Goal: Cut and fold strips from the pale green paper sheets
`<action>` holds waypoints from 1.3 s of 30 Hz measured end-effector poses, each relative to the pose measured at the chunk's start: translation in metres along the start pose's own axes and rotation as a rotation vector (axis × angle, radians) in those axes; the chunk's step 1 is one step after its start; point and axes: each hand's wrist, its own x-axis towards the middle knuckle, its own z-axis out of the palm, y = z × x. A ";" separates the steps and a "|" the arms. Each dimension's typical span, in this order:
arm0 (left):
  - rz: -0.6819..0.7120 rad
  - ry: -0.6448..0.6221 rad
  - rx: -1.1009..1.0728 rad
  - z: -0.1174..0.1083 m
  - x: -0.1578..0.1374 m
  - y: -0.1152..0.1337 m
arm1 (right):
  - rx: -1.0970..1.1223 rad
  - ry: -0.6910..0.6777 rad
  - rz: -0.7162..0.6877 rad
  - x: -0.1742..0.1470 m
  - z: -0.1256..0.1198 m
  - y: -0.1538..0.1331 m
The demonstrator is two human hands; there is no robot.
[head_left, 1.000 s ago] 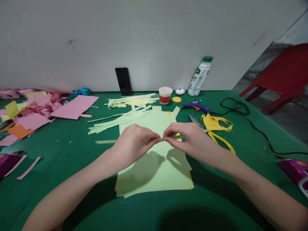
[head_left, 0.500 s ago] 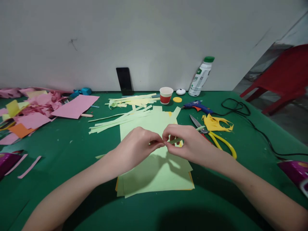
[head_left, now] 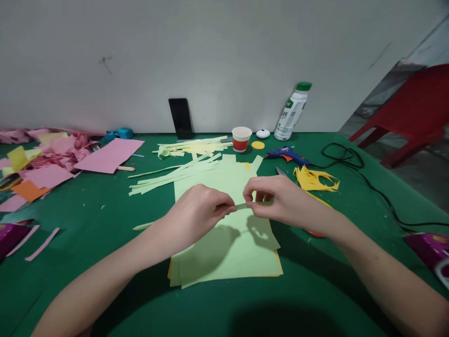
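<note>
A narrow light-green paper strip (head_left: pixel 241 206) is stretched between my two hands. My left hand (head_left: pixel 199 213) pinches one end of it between thumb and fingertips. Just to the right, my right hand (head_left: pixel 271 196) pinches the strip as well, a short gap away from the left. Both hands hover over a stack of light-green paper sheets (head_left: pixel 228 262), whose lower edges show some yellow-orange paper. A loose bundle of cut green strips (head_left: pixel 175 178) lies behind my left hand. Another green strip end (head_left: pixel 142 226) pokes out beyond my left forearm.
Behind the paper stand a red-and-white paper cup (head_left: pixel 242 140), a propped phone (head_left: pixel 181 118) and a bottle (head_left: pixel 291 112). To the right lie a blue glue gun (head_left: pixel 286 154) with its cord, yellow paper scraps (head_left: pixel 314 179) and partly hidden scissors (head_left: pixel 317 199). Pink paper (head_left: pixel 108 155) is heaped at left.
My hands have moved apart from fingertips touching, the right one shifting slightly rightward. A short length of the green strip now shows between them.
</note>
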 end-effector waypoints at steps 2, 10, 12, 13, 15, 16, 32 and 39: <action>-0.007 0.002 -0.002 -0.002 0.000 0.000 | -0.012 0.000 0.016 -0.001 -0.004 0.004; -0.093 0.018 -0.006 -0.019 -0.002 0.002 | -0.099 0.008 0.076 -0.005 -0.025 0.022; -0.129 0.032 -0.003 -0.025 -0.003 -0.001 | -0.116 0.029 0.141 -0.007 -0.032 0.029; -0.146 0.045 0.001 -0.028 -0.003 -0.003 | -0.105 0.044 0.198 -0.008 -0.036 0.033; -0.178 0.068 -0.005 -0.032 -0.003 -0.007 | -0.065 0.078 0.306 -0.008 -0.042 0.039; -0.188 0.070 -0.015 -0.034 -0.003 -0.009 | -0.054 0.103 0.323 -0.008 -0.043 0.041; -0.064 -0.023 -0.003 -0.013 -0.004 0.001 | 0.071 0.208 -0.129 0.002 0.026 -0.007; -0.021 0.001 0.011 -0.009 -0.003 0.001 | 0.068 0.220 -0.034 0.001 0.024 -0.010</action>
